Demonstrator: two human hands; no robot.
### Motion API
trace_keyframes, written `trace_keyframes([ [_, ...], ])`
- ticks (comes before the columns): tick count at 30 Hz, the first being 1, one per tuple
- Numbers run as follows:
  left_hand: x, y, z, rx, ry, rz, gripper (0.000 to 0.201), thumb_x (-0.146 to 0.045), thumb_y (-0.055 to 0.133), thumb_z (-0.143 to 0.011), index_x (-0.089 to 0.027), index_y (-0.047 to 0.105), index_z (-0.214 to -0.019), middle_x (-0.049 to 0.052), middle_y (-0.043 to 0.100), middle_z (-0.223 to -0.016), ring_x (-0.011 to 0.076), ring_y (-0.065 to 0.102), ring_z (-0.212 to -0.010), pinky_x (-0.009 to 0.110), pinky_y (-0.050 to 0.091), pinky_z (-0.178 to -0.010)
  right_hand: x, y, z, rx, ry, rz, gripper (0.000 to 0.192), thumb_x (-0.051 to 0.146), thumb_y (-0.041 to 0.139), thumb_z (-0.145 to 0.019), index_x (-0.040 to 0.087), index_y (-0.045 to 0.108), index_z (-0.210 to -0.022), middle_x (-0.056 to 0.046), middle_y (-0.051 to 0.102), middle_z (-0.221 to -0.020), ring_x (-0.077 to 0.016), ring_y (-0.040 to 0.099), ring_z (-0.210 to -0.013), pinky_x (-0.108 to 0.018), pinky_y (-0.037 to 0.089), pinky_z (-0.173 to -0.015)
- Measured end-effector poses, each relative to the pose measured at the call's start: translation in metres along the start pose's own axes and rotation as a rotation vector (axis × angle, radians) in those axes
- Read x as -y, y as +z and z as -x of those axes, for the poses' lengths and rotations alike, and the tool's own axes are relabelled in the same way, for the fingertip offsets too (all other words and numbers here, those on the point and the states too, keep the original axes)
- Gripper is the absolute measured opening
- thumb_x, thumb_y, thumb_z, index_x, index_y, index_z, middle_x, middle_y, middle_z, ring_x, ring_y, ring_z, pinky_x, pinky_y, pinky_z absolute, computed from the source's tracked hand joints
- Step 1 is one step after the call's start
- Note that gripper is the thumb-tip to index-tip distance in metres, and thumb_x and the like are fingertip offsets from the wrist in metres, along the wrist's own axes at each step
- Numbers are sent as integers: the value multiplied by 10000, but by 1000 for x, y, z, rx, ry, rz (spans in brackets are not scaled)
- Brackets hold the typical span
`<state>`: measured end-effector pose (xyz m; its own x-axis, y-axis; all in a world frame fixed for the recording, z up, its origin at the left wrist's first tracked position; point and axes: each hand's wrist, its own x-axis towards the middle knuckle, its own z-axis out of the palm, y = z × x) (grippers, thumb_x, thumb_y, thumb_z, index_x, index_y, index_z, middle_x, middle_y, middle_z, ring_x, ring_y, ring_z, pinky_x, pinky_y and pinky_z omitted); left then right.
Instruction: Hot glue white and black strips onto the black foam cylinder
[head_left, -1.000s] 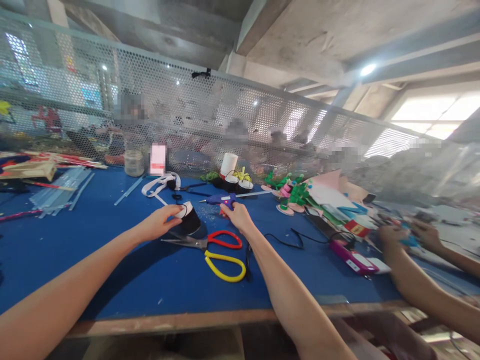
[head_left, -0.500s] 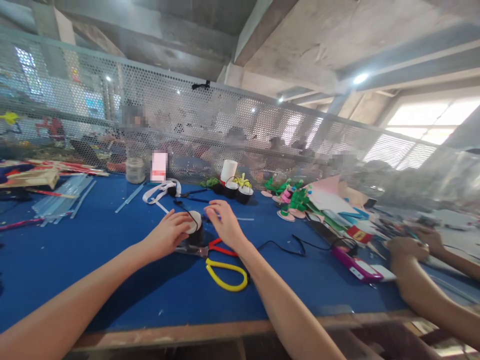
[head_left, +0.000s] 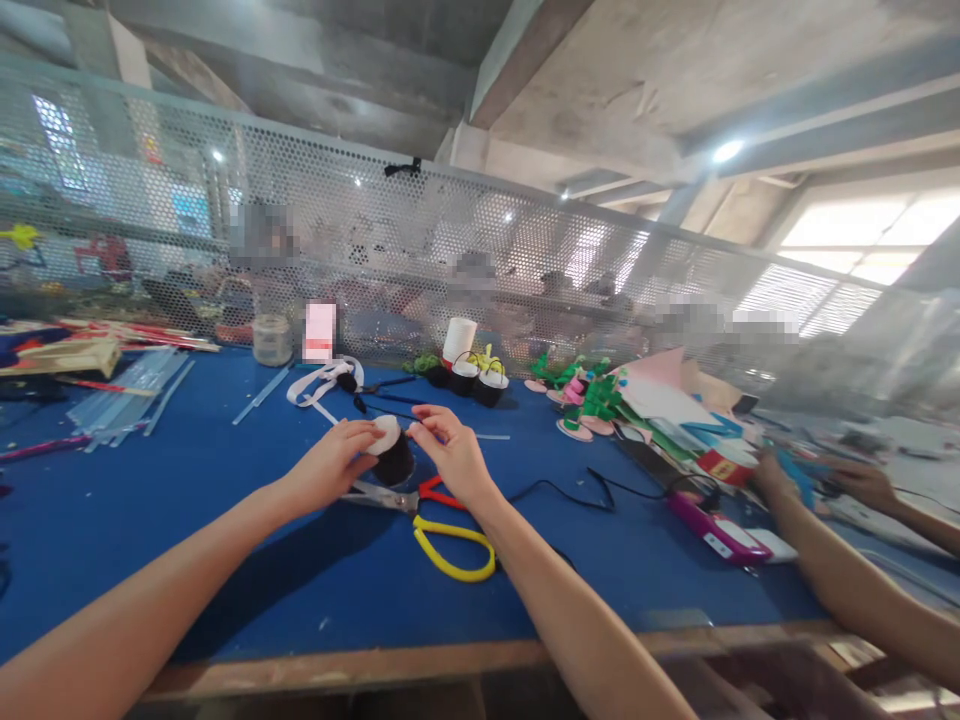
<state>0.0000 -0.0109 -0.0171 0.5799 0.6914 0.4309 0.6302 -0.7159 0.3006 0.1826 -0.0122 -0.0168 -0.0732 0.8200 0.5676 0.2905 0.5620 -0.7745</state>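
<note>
A small black bucket with a white top (head_left: 394,462) is tilted at the middle of the table. My left hand (head_left: 339,462) is closed on its left side, fingers at the white rim. On its right my right hand (head_left: 454,455) pinches thumb and fingers together close to the rim; what sits between them is too small to make out. Scissors (head_left: 409,503), one handle red and one yellow, lie open just beneath the bucket and my hands. Behind my hands are a white ribbon (head_left: 304,388) and a dark, thin-handled tool (head_left: 390,383).
Two similar buckets (head_left: 491,385) and a white spool (head_left: 459,340) stand by the perforated screen (head_left: 375,240). Clear glue sticks (head_left: 124,400) lie left. Green tree figures (head_left: 598,400), papers (head_left: 667,395) and a purple device (head_left: 716,530) with a black cord are right, beside a co-worker's hands (head_left: 776,480).
My right hand has moved slightly left to the bucket and its fingers have closed. The bucket has tilted, and its arched black handle no longer shows clearly. The co-worker's near hand has moved away.
</note>
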Motion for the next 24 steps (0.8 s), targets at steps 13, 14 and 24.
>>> trace_keyframes([
  [13,-4,-5,-1,131,-129,307,381,-324,399,-759,-92,525,-1034,148,583,-1081,231,526,-995,362,381,-883,-2,-1,-1,-68,103,-42,203,363,479,-710,163,501,-685,-79,594,-943,-135,566,-769,-250,461,-675],
  [14,-4,-5,-1,130,-127,308,380,-324,402,-757,-93,526,-1033,149,583,-1083,233,525,-998,363,381,-883,-3,-1,-2,-71,109,-42,207,365,479,-710,161,504,-690,-81,595,-937,-138,566,-777,-251,461,-678],
  [24,-9,-7,-2,151,-55,353,292,-297,403,-772,-128,549,-960,130,560,-1133,222,483,-1075,346,355,-925,-14,3,-2,-44,215,-71,240,383,504,-697,154,536,-762,-50,612,-767,-137,577,-683,-266,471,-661],
])
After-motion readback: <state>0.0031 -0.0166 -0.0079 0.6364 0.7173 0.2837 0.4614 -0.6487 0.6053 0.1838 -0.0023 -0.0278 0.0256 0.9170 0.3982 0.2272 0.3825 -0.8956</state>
